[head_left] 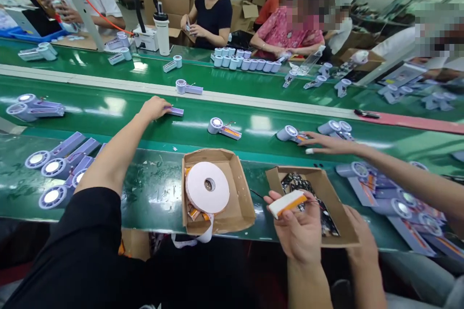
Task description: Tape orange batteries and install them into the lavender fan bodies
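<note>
With fingers of the right hand (300, 234) clamped on a battery (288, 203), holding it white side up, orange edge showing, over the near edge of the bench (159, 198), partly in front of a parts box (346, 217). With the left hand (154, 107), reaching past a carton (244, 200) and tape roll (219, 190) to the belt (250, 106), touching a purple fan (176, 112), only its handle showing; cannot tell whether clamped or merely resting there. Working between more fans (58, 168) on the bench at both sides, beside a co-worker's hand (322, 142) at another fan (288, 133) on the belt
</note>
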A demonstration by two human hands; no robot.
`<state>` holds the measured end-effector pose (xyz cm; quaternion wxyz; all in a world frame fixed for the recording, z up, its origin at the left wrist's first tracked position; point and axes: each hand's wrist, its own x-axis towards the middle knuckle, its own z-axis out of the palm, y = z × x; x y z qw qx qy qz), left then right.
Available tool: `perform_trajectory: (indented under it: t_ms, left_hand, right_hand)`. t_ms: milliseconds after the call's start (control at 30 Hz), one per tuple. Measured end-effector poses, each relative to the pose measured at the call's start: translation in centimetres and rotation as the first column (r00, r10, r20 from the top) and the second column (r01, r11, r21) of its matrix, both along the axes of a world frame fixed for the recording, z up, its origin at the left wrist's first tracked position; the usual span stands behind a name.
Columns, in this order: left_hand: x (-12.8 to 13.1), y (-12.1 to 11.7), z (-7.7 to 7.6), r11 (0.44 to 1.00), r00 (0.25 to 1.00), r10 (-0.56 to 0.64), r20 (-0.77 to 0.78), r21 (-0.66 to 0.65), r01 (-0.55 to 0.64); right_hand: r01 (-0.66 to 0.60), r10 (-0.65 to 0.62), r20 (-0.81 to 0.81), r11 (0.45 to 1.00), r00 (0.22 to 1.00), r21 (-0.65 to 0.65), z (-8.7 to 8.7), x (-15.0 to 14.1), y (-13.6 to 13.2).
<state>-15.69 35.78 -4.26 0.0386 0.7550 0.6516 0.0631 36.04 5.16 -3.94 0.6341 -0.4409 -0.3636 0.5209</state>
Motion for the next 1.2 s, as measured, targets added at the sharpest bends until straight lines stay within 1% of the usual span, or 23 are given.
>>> perform_trajectory:
  t_ms: [67, 133, 200, 267, 367, 433, 500, 567, 633, 733, 833, 900, 967, 1033, 1100, 1200]
  left_hand:
    - [-0.1, -0.6, -0.2, 0.999, 0.999, -0.036, -0.031, 0.018, 0.037]
    - [0.1, -1.0, -0.2, 0.998, 0.994, -0.06, -0.089, 0.0, 0.061]
    - [0.6, -0.7, 0.0, 0.998, 0.989, -0.058, -0.137, -0.045, 0.052]
    - [1.3, 0.2, 0.3, 0.996, 0.988, -0.027, -0.152, -0.089, 0.013]
    - [2.7, 1.8, 0.9, 0.99, 0.99, -0.015, -0.138, -0.14, -0.004]
    - [3.6, 2.4, 1.3, 0.984, 0.993, -0.053, -0.109, -0.176, 0.033]
    - [4.4, 2.4, 1.7, 0.974, 0.992, -0.111, -0.065, -0.208, 0.095]
    - [5.0, 2.1, 1.8, 0.964, 0.988, -0.154, -0.014, -0.223, 0.147]
    - [5.4, 1.7, 1.8, 0.963, 0.986, -0.162, 0.028, -0.215, 0.164]
    - [6.1, 1.4, 1.3, 0.969, 0.987, -0.151, 0.063, -0.186, 0.16]
    - [7.0, 1.2, 0.5, 0.971, 0.986, -0.145, 0.078, -0.181, 0.157]
    - [7.6, 1.1, 0.0, 0.978, 0.99, -0.115, 0.082, -0.168, 0.127]
    - [8.0, 1.0, -0.4, 0.986, 0.993, -0.07, 0.09, -0.145, 0.083]
    - [8.2, 0.9, -0.7, 0.991, 0.994, -0.037, 0.1, -0.128, 0.05]
    - [8.4, 0.8, -0.8, 0.992, 0.994, -0.017, 0.105, -0.119, 0.03]
    - [8.9, 0.7, -1.0, 0.994, 0.994, -0.002, 0.112, -0.111, 0.014]
  right_hand:
    - [0.009, -0.01, 0.032, 1.0, 0.999, 0.023, 0.2, 0.1, 1.1]
    - [-0.022, 0.02, 0.05, 0.999, 0.999, 0.046, 0.8, -0.6, 2.6]
    - [-0.1, 0.096, 0.056, 0.992, 0.994, 0.073, 1.7, -2.3, 4.2]
    - [-0.198, 0.192, 0.063, 0.974, 0.979, 0.112, 2.8, -4.5, 5.4]
    - [-0.324, 0.311, 0.1, 0.933, 0.945, 0.158, 4.7, -7.5, 6.2]
    - [-0.374, 0.353, 0.135, 0.909, 0.926, 0.184, 5.8, -8.8, 6.5]
    - [-0.386, 0.354, 0.17, 0.894, 0.92, 0.228, 6.8, -9.7, 7.3]
    - [-0.387, 0.34, 0.208, 0.883, 0.917, 0.265, 7.6, -10.6, 9.1]
    - [-0.404, 0.344, 0.246, 0.875, 0.906, 0.267, 7.9, -11.8, 12.1]
    - [-0.458, 0.389, 0.294, 0.861, 0.873, 0.22, 7.1, -14.0, 17.8]
    - [-0.516, 0.446, 0.35, 0.845, 0.824, 0.139, 5.1, -16.5, 23.1]
    - [-0.541, 0.465, 0.414, 0.837, 0.783, 0.083, 3.6, -17.8, 25.6]
    - [-0.553, 0.456, 0.521, 0.832, 0.722, 0.038, 2.3, -18.9, 27.4]
    - [-0.556, 0.417, 0.662, 0.831, 0.623, 0.0, 1.3, -19.6, 28.5]
    - [-0.557, 0.366, 0.789, 0.83, 0.494, -0.036, 0.7, -20.2, 29.1]
    - [-0.561, 0.308, 0.904, 0.822, 0.295, -0.097, 0.3, -20.8, 29.7]
